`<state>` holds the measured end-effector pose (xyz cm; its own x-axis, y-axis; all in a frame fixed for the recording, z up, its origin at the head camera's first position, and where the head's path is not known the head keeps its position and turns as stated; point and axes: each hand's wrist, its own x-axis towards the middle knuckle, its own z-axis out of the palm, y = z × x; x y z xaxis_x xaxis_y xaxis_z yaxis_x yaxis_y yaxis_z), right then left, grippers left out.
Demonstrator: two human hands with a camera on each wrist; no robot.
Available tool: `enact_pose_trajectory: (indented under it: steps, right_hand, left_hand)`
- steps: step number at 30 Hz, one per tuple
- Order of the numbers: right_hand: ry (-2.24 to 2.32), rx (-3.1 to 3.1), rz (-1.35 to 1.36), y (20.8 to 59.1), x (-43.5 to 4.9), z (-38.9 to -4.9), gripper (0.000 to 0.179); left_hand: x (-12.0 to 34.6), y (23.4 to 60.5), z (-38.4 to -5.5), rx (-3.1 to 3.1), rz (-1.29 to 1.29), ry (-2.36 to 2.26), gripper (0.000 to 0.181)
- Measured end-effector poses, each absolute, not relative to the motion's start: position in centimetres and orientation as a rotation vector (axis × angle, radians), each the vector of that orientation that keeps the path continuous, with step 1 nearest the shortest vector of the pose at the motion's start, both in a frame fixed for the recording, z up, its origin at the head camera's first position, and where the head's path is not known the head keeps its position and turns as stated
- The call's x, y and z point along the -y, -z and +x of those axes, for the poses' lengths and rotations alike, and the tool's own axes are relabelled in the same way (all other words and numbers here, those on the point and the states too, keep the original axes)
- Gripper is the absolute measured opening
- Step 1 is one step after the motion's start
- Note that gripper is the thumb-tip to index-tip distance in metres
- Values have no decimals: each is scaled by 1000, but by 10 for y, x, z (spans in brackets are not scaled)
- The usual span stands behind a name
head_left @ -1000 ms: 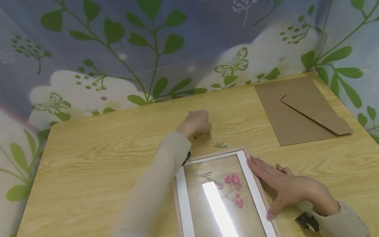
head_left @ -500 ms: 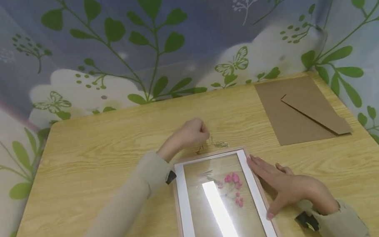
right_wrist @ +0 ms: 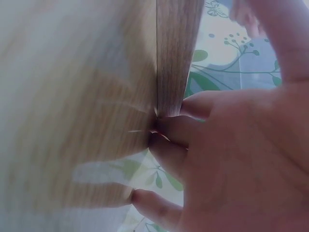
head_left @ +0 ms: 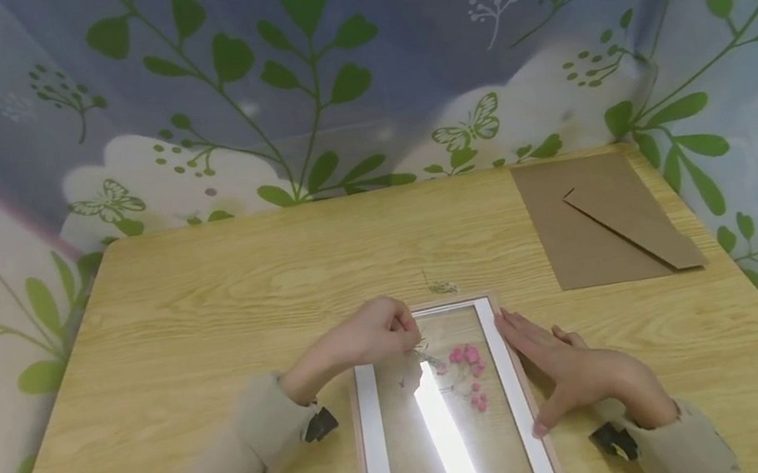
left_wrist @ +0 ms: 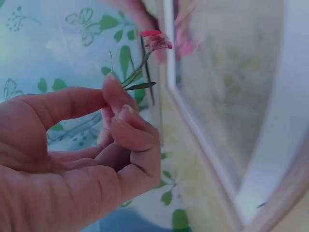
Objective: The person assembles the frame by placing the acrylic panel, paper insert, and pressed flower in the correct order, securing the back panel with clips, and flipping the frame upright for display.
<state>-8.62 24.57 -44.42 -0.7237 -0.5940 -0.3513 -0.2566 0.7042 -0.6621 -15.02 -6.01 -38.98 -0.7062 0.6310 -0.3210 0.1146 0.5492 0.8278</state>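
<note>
A picture frame (head_left: 376, 457) with a clear glass pane and pale wooden edge lies on the table. Pressed pink flowers (head_left: 471, 355) on stems lie on the pane's upper right. Over the upper left corner, my left hand (head_left: 369, 333) pinches a thin dried flower sprig (left_wrist: 113, 59) between thumb and forefinger; much of it is hidden by the fingers. Green leaves (left_wrist: 141, 86) and a pink bloom show just beyond those fingertips in the left wrist view. Along the right edge, my right hand (head_left: 575, 379) rests with extended fingers touching the wooden side (right_wrist: 176, 53).
Another small dried sprig (head_left: 443, 288) lies on the table (head_left: 145, 379) just beyond the frame's top edge. A brown backing board (head_left: 555, 239) with a slanted stand flap sits at the back right. Patterned cloth (head_left: 349, 64) surrounds the table's back and sides.
My left hand has come back toward me from behind the frame, bringing a sprig over the frame's upper left corner. My right hand has stayed in place.
</note>
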Motion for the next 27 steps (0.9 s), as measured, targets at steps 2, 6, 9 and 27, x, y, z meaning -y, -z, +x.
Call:
enact_pose_trajectory:
  steps: [2, 6, 9, 27]
  right_hand:
    - [799, -2356, -648, 444, -245, -86, 142]
    - [799, -2359, -648, 444, -245, -87, 142]
    - [802, -2358, -654, 444, -245, -87, 142]
    - [820, -2344, -644, 443, -246, -86, 142]
  left_hand:
    - [63, 397, -143, -2185, 568, -1084, 6]
    - [66, 413, -132, -2191, 534, -1050, 5]
    - [67, 420, -125, -2193, 566, -1037, 13]
    - [65, 431, -122, -2266, 622, -1005, 18]
